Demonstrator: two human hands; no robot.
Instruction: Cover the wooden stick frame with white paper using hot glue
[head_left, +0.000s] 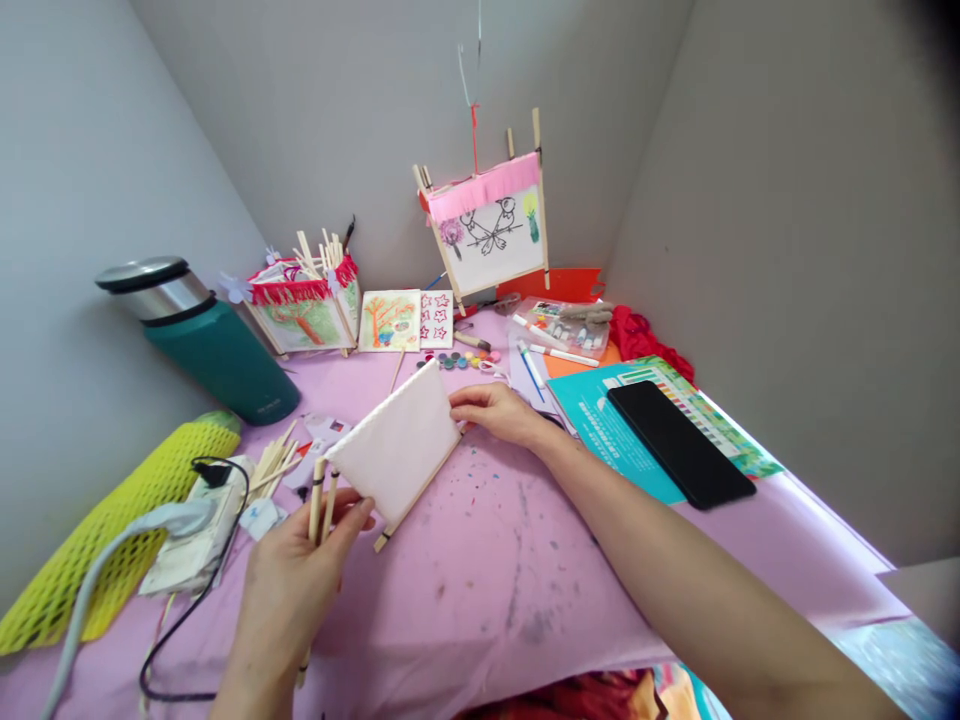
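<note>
Item: my left hand (289, 590), fingers curled closed around the wooden sticks of a white paper-covered frame (394, 445). Item: my right hand (495, 415), fingers extended, touching the frame's right edge.

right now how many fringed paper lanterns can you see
2: a pink-fringed lantern hanging at the back with a bird drawing, and a red-fringed lantern standing at the back left with a tree drawing.

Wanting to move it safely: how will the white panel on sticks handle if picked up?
The white panel is probably light for its size, being a thin sheet on slim wooden sticks. The frame seems fairly stiff, though its corners might rack if pushed. The sheet looks easy to dent, so gripping the sticks, as the left hand does, seems safest.
</note>
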